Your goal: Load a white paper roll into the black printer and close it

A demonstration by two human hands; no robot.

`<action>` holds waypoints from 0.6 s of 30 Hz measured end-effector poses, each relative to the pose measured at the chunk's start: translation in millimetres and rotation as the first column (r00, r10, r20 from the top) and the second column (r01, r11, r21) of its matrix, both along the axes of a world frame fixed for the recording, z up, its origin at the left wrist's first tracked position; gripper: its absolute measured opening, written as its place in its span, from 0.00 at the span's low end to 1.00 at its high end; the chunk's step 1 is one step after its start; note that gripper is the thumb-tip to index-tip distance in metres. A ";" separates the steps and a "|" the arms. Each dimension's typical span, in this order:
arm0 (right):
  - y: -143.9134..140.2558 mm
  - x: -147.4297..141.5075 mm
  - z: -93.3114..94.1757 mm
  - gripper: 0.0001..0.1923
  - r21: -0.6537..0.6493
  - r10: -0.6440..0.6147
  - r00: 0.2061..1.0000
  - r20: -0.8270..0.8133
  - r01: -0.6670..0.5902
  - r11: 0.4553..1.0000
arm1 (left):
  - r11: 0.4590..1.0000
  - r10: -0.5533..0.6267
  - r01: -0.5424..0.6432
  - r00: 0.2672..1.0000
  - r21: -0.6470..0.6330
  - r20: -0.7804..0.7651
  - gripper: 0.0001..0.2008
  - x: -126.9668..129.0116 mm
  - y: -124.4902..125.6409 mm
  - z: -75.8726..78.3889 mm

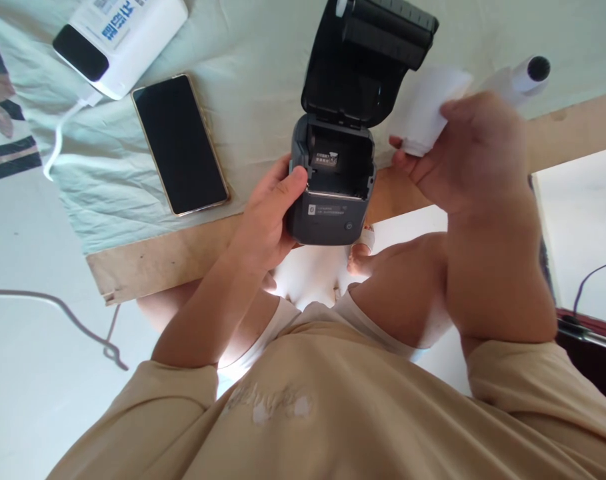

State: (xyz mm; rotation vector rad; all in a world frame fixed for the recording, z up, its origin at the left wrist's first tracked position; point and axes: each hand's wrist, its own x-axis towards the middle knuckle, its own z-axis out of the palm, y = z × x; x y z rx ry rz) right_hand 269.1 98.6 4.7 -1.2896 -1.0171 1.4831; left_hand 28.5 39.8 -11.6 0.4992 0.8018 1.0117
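My left hand point(273, 217) is wrapped around the left side of a dark grey portable thermal printer point(327, 223), its thumb on the edge of the paper bay. The printer's black lid point(355, 73) is swung up, and the bay point(340, 157) inside holds no roll. To the right of the printer, my right hand point(475, 147), slightly blurred, is closed on a piece of white paper point(430, 107). Behind that hand lies a white roll point(525, 80) with a dark hollow end. Whether paper and roll are joined is hidden by the hand.
A black-screened smartphone point(180, 143) lies left of the printer on the pale green cloth point(253, 80). Further left is a white device point(127, 40) with a white cable point(60, 137). A wooden table edge point(167, 257) runs before my lap. A grey cable point(57, 303) hangs at left.
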 end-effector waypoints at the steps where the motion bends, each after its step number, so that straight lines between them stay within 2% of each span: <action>1: -2.4 -4.1 2.2 0.13 -0.012 -0.016 1.000 -0.021 0.016 1.000 | 1.000 0.003 -0.003 1.000 0.000 0.000 0.17 0.5 0.1 -0.1; 6: -12.7 -23.8 10.9 0.16 -0.082 -0.141 0.985 -0.095 0.133 0.988 | 0.999 0.031 -0.031 0.999 0.005 -0.004 0.15 3.0 0.3 0.6; 9: -14.8 -26.1 13.8 0.18 -0.114 -0.120 0.988 -0.099 0.108 0.988 | 1.000 0.022 -0.022 1.000 0.010 0.006 0.14 2.4 0.7 0.4; 13: -14.2 -24.2 15.7 0.11 -0.167 -0.078 0.992 -0.094 0.062 0.984 | 0.999 0.014 -0.014 1.000 0.030 0.003 0.15 1.6 0.7 0.9; 18: -9.0 -20.7 7.6 0.11 -0.187 -0.159 0.982 -0.099 0.138 0.972 | 1.000 0.025 -0.024 1.000 0.008 -0.010 0.13 3.2 -0.4 2.7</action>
